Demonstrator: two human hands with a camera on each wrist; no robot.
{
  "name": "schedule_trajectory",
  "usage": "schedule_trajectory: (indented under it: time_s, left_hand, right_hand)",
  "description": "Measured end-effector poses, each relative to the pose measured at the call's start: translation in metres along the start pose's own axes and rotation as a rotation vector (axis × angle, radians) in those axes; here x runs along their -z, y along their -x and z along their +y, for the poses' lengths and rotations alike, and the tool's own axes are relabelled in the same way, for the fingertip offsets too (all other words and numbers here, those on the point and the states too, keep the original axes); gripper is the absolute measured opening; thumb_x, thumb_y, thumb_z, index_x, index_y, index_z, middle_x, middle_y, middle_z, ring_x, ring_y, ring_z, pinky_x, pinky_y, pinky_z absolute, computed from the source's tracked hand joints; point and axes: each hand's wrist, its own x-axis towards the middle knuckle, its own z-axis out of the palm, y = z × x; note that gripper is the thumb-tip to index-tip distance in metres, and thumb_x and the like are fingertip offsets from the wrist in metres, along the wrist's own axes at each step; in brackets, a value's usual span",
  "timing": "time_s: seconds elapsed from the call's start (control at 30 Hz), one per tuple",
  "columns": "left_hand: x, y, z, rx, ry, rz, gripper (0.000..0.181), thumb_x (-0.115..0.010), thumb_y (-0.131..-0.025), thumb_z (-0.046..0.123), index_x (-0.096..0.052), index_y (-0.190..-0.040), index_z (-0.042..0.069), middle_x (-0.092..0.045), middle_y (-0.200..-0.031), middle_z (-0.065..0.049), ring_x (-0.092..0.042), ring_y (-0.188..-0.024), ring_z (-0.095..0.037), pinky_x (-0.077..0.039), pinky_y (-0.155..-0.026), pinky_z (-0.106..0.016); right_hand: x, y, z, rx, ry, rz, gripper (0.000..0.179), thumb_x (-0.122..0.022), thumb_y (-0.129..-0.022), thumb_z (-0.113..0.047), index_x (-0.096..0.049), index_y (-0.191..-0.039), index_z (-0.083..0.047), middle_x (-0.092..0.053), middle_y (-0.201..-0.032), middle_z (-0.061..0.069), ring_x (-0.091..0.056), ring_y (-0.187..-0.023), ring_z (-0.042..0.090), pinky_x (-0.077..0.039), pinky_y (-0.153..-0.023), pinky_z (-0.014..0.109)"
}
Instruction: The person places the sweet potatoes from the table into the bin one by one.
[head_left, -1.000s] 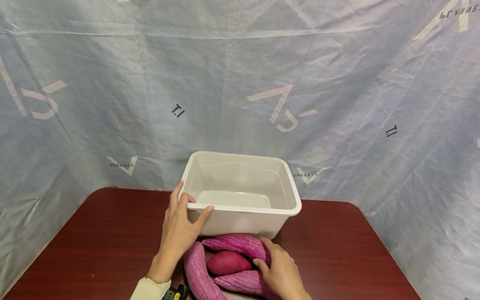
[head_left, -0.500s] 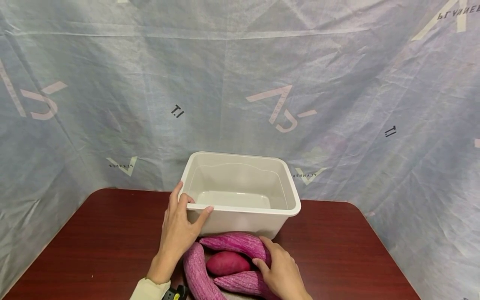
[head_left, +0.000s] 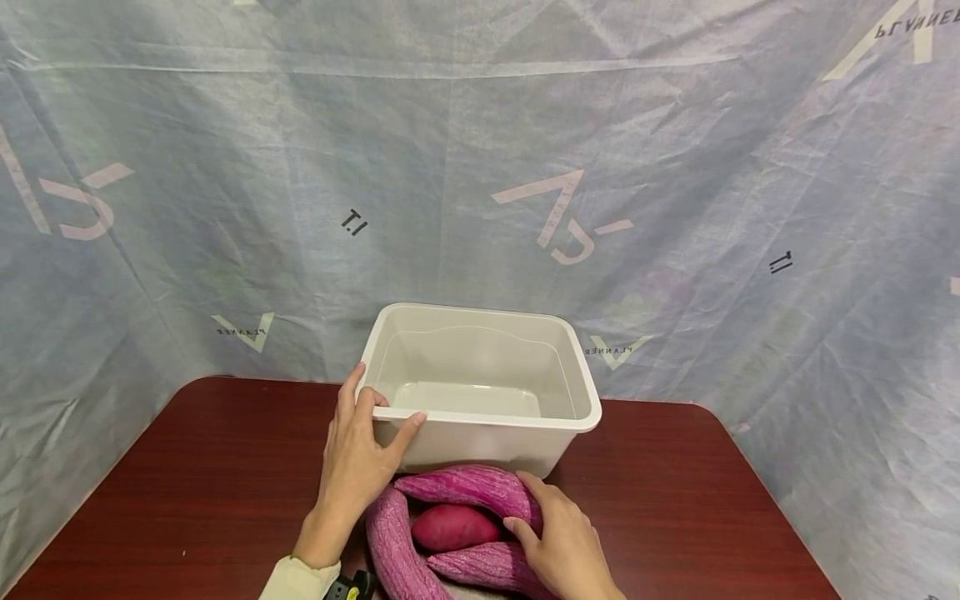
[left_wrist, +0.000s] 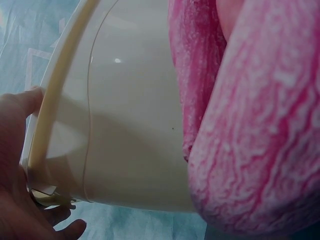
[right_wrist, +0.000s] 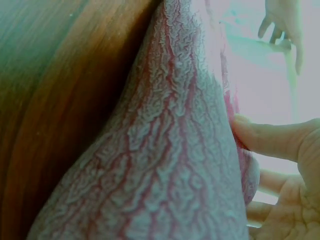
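A white plastic bin (head_left: pixel 472 442) stands on the table, its inside bare. My left hand (head_left: pixel 356 458) grips the bin's rim at the near left corner, thumb on the front side and fingers over the left side. Close in front of the bin lie several curved, purple-and-white striped eggplants. My right hand (head_left: pixel 566 542) holds the rear striped eggplant (head_left: pixel 472 487) by its right end between thumb and fingers. Another striped eggplant (head_left: pixel 397 550) curves along the left, and a third striped eggplant (head_left: pixel 487 565) lies in front. Between them sits a smooth purple-red sweet potato (head_left: pixel 455 528).
The dark red wooden table (head_left: pixel 697 500) extends to both sides of the bin. A grey printed cloth (head_left: pixel 450 167) hangs behind and around the table, close behind the bin. Beneath the vegetables shows a little of a pale surface (head_left: pixel 476 593).
The rear eggplant has shifted slightly to the left, with my right hand following it a little. My left hand and the bin stay where they were.
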Motion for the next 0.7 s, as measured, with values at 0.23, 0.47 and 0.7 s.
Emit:
schedule_trajectory:
  time_s: [0.23, 0.47, 0.7]
  left_hand:
    - [-0.0007, 0.0000, -0.0007, -0.004, 0.014, 0.004, 0.048, -0.076, -0.085, 0.049, -0.050, -0.099, 0.012, -0.031, -0.163, -0.008, -0.052, -0.130, -0.043, -0.046, -0.090, -0.061]
    - [-0.0004, 0.0008, -0.0003, 0.001, 0.014, 0.002, 0.048, -0.075, -0.086, 0.050, -0.049, -0.100, 0.012, -0.030, -0.163, -0.007, -0.050, -0.134, -0.040, -0.048, -0.087, -0.060]
    - [-0.0008, 0.0009, 0.0004, 0.003, 0.011, 0.004, 0.048, -0.075, -0.086, 0.050, -0.049, -0.100, 0.012, -0.030, -0.164, -0.006, -0.048, -0.137, -0.039, -0.049, -0.086, -0.061]
  right_hand:
    - [0.0027, 0.0008, -0.0016, 0.019, 0.013, 0.029, 0.054, -0.081, -0.083, -0.028, -0.061, -0.133, -0.022, -0.072, -0.114, 0.000, -0.070, -0.106, 0.025, -0.054, -0.083, 0.048]
    - [0.0054, 0.0011, -0.0036, 0.028, 0.012, 0.039, 0.054, -0.081, -0.084, -0.028, -0.061, -0.134, -0.022, -0.072, -0.116, 0.000, -0.070, -0.107, 0.025, -0.054, -0.083, 0.048]
    - [0.0087, 0.0017, -0.0041, 0.013, 0.008, 0.039, 0.055, -0.080, -0.084, -0.030, -0.060, -0.135, -0.025, -0.072, -0.117, -0.001, -0.070, -0.109, 0.025, -0.054, -0.084, 0.049]
